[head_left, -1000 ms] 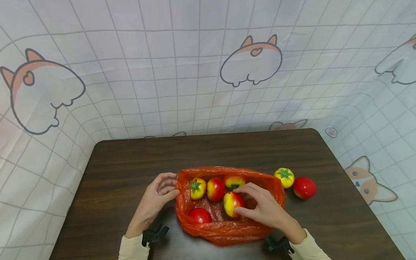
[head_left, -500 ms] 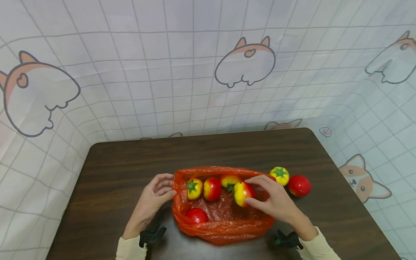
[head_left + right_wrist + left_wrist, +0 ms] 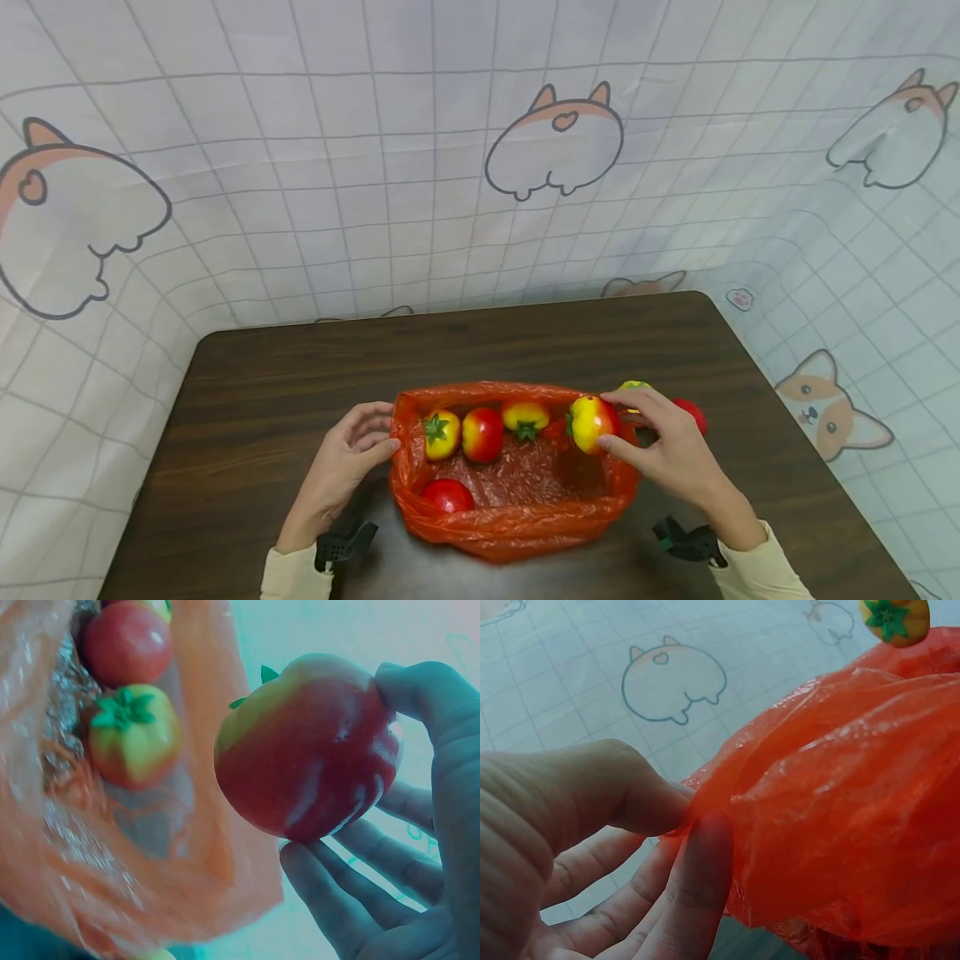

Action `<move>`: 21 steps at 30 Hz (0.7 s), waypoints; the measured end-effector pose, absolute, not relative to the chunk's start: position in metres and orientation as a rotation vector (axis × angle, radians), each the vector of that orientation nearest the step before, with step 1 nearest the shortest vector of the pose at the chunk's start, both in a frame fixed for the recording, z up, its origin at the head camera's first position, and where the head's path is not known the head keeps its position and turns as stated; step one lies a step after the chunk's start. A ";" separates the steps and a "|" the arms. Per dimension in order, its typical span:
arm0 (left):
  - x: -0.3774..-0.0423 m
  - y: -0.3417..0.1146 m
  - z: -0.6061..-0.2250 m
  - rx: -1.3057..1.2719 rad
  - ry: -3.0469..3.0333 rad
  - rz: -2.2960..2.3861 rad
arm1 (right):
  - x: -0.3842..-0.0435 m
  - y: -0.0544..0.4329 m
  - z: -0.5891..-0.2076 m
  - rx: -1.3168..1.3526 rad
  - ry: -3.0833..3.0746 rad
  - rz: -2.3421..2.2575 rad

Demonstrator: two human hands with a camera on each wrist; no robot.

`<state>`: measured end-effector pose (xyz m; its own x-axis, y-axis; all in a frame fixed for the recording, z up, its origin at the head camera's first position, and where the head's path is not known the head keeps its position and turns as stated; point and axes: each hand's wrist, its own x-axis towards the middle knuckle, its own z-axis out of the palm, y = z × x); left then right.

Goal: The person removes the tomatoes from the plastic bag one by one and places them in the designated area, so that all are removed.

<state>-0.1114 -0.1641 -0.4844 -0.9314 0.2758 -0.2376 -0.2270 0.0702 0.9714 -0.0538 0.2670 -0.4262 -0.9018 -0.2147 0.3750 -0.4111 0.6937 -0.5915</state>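
Observation:
An orange-red plastic bag (image 3: 517, 533) stands with its mouth spread wide. My left hand (image 3: 337, 467) pinches its left rim between thumb and fingers, seen closely on the bag's side (image 3: 840, 810) in the left wrist view. Between the thumb and fingertips of my right hand (image 3: 678, 458) is a red-and-yellow toy tomato (image 3: 591, 423), above the bag's right rim. The right wrist view shows this tomato's red side (image 3: 307, 750) and green leaf tips. Inside the bag lie a yellow tomato (image 3: 441, 435), a red one (image 3: 482, 435), another yellow one (image 3: 525, 415) and a red one in front (image 3: 447, 496).
Beyond the bag's right side, on the dark wooden table (image 3: 300, 358), lie a yellow tomato (image 3: 636, 385) and a red tomato (image 3: 693, 414), both partly hidden by my right hand. A white gridded cloth (image 3: 420, 208) with corgi drawings hangs behind.
My right hand has lifted the red-and-yellow tomato from inside the bag and carried it right, to the right rim. My left hand keeps its hold on the bag. The head view has shifted slightly.

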 end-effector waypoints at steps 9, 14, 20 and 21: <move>-0.110 -0.165 -0.483 0.038 2.011 1.897 | -0.049 0.295 -0.415 0.418 -2.554 0.973; -0.110 -0.165 -0.482 0.036 2.020 1.879 | -0.045 0.309 -0.410 0.337 -2.519 0.945; -0.110 -0.164 -0.483 0.008 2.029 1.858 | -0.039 0.328 -0.404 0.274 -2.469 0.963; -0.110 -0.163 -0.482 0.003 2.032 1.854 | -0.038 0.330 -0.404 0.260 -2.464 0.970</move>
<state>-0.1100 -0.1631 -0.4823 -0.9246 0.2583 -0.2799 -0.2552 0.1254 0.9587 -0.0380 0.3305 -0.4037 -0.8689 -0.0021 0.4951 -0.3390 0.7313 -0.5918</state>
